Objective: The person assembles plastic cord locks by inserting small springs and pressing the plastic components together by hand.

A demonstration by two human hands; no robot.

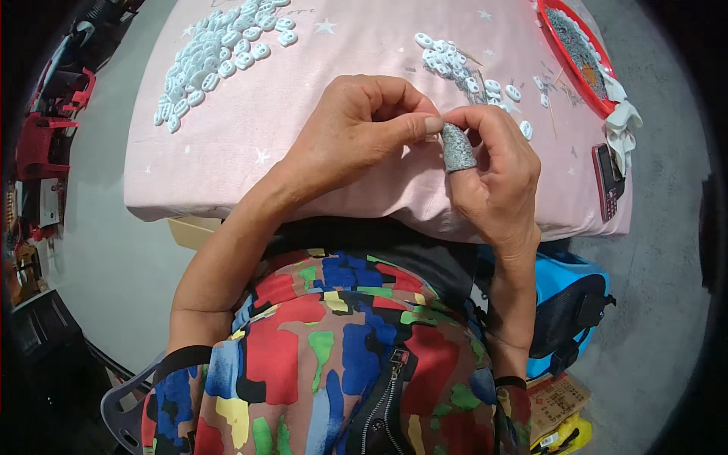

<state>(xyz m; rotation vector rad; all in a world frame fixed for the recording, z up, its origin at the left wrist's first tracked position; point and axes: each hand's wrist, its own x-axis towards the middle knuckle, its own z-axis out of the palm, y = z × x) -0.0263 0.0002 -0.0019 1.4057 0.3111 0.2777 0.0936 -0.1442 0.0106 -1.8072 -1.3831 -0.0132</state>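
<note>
Pink cloth (356, 57), white stars (325, 28)
Whitish pieces (227, 68), speckled grey finger cover (458, 149), red tray (582, 89); top (322, 349) patched in red, blue, green, yellow

On the right hand (500, 163), a grey speckled thumb cover (458, 149) is fitting snugly; white oval pieces (442, 58) are lying clustered beyond.

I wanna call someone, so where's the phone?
In the head view, the phone lies near the right edge of the tablecloth, beside the white cloth, below the red tray.
</note>
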